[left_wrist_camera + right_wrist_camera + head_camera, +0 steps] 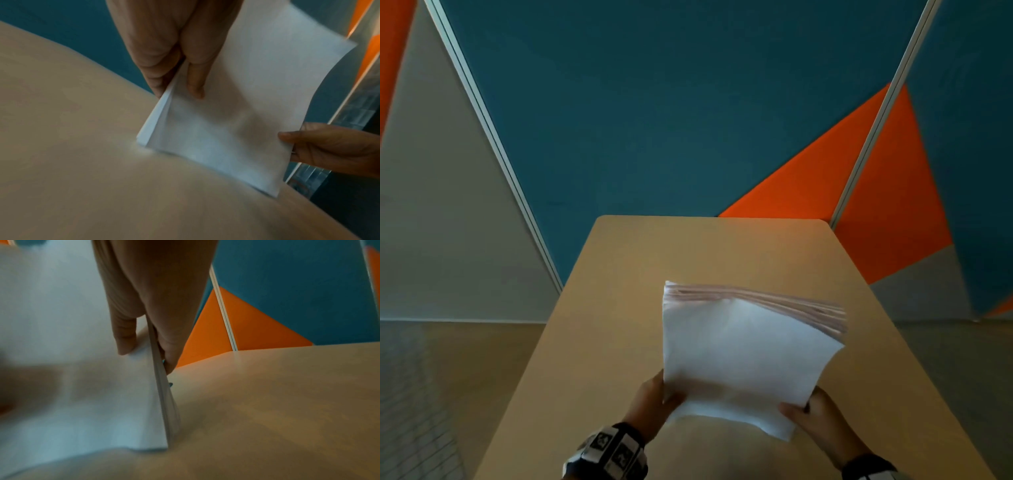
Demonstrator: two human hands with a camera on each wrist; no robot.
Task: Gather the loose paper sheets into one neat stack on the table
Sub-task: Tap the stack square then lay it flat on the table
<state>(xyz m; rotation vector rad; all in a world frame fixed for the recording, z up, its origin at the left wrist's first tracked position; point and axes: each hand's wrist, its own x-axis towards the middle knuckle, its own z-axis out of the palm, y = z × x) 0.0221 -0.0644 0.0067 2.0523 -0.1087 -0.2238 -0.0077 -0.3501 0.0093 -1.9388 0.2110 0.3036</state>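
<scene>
— Where are the sheets?

— I hold the paper stack upright on its lower edge over the near part of the bench, one hand on each side. Its bottom edge meets the bench top in the wrist views, though blur keeps me from telling how firmly.

— And your left hand?

— My left hand has its grip clamped on the stack's left edge: thumb on the face turned to me, fingers behind.

— The right?

— My right hand pinches the lower right edge the same way, thumb in front, fingers at the back.

— Is the stack even?

— The top edges fan out slightly toward the right, and the front sheet bows near the bottom. Behind the bench stand partition panels in teal, orange and grey.
</scene>
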